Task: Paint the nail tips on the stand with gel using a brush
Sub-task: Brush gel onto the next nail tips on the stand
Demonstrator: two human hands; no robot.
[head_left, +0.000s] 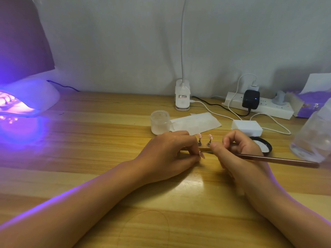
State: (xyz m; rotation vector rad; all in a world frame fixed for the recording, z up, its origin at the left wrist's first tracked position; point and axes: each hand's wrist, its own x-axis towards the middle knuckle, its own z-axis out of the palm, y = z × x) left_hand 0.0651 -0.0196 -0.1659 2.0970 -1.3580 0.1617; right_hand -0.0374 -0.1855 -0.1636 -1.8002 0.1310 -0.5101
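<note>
My left hand (172, 149) pinches a nail tip (202, 155), right hand (240, 151) grips the brush (279, 160); frosted jar (160, 122) contents unclear, open black pot (263, 146) holds white gel.

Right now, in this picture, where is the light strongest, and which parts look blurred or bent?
Head view: the curing lamp glows violet and tints the table; a white glare patch lies between the hands; the clear container at the right edge is blurred; the table edge bows from the wide lens.
</note>
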